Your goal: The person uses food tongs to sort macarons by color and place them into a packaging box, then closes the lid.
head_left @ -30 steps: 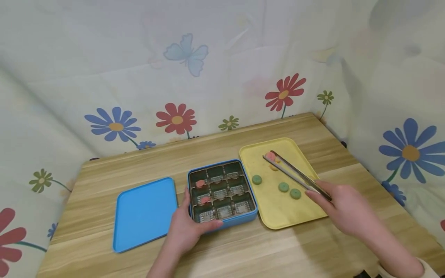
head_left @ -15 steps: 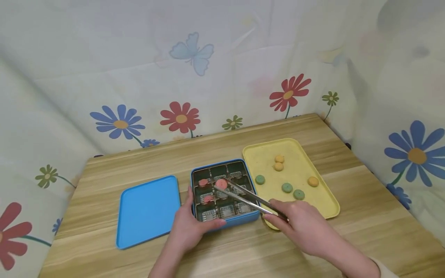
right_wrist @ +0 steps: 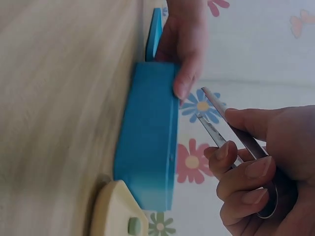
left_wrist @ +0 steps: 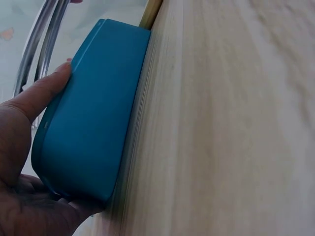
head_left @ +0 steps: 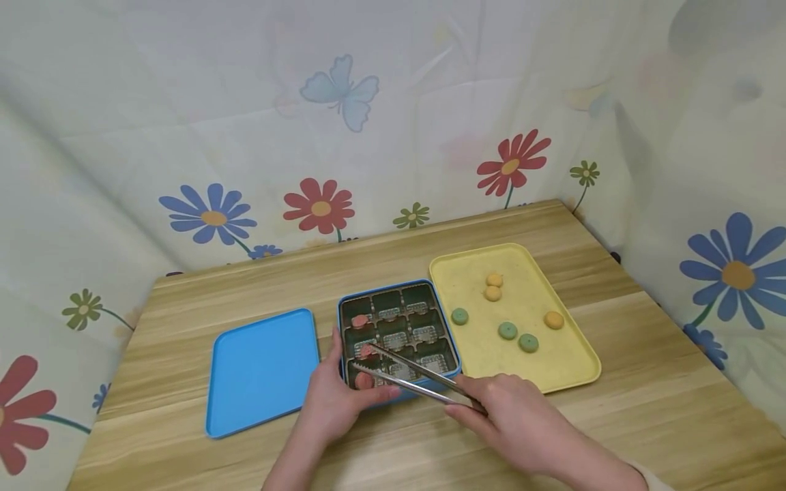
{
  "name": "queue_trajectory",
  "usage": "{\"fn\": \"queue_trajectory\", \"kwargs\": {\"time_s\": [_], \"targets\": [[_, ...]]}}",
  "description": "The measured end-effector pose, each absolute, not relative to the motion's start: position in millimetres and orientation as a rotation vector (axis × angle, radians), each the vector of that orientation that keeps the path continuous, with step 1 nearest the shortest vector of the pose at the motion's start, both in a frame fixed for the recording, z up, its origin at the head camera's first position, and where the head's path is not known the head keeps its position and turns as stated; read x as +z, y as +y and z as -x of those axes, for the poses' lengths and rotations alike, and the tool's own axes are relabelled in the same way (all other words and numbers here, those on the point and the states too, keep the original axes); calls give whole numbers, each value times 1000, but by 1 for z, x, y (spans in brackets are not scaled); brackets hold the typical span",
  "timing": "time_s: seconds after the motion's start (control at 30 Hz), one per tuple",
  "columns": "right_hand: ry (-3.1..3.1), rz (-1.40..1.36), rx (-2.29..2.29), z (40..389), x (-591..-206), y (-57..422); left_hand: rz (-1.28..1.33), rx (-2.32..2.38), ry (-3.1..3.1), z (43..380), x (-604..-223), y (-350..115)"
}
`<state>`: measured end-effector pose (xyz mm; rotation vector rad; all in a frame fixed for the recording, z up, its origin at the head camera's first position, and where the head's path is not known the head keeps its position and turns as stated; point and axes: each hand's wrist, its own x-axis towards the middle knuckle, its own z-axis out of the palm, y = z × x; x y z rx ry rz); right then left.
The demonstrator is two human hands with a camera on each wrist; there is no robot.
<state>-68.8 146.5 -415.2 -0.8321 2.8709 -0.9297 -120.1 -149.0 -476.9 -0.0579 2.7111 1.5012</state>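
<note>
In the head view my left hand [head_left: 331,404] grips the near-left corner of a blue box [left_wrist: 98,108], thumb along the front wall and fingers on the left side. A dark plastic insert divides the box into several compartments. Pink macarons lie in its left column: one at the back [head_left: 359,320], one in the middle [head_left: 366,350] and one at the front [head_left: 364,380]. My right hand [head_left: 522,421] holds metal tongs [right_wrist: 248,142]. Their tips are spread apart above the left column, around the front macaron, with nothing pinched between them.
To the right of the box is a yellow tray [head_left: 565,372] holding green macarons [head_left: 507,331] and orange-yellow ones [head_left: 554,320]. A blue lid [head_left: 264,372] lies flat to the left. Flower-printed cloth [head_left: 399,157] surrounds the wooden table [head_left: 399,457].
The tongs carried a pink macaron from the yellow tray leftward to the box and let it go in the front-left compartment. My left hand keeps its hold on the box.
</note>
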Motion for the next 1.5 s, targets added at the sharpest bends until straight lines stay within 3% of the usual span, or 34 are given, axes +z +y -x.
{"fn": "queue_trajectory", "kwargs": {"time_s": [0.3, 0.63, 1.5], "targets": [[3055, 675, -865, 105, -401, 193, 118, 1499, 2670, 120, -474, -147], [3084, 393, -714, 134, -432, 258, 80, 1523, 2676, 120, -476, -148], [3088, 326, -587, 129, -439, 265, 125, 1483, 2670, 121, -474, -147]]}}
